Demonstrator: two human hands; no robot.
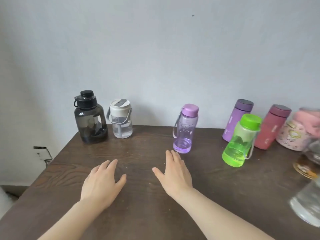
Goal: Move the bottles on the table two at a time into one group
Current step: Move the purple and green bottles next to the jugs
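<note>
The bottles stand upright in two lots along the far edge of the dark wooden table (pixel 138 205): a smoky black jug (pixel 90 120) just beside a clear bottle with a white lid (pixel 121 120) at far left, and, to the right, a clear purple bottle (pixel 185 129), a green bottle (pixel 241 141), a matte purple flask (pixel 236 120) and a red flask (pixel 271 127) near blurred containers at the frame's edge. The left hand (pixel 102 182) and right hand (pixel 174 174) lie over the bare middle, fingers loosely spread and holding nothing, the right fingertips just short of the purple bottle. Judged stage: between pickups; the next move likely calls for each hand to close round one bottle of a pair and carry both to the larger group.
</note>
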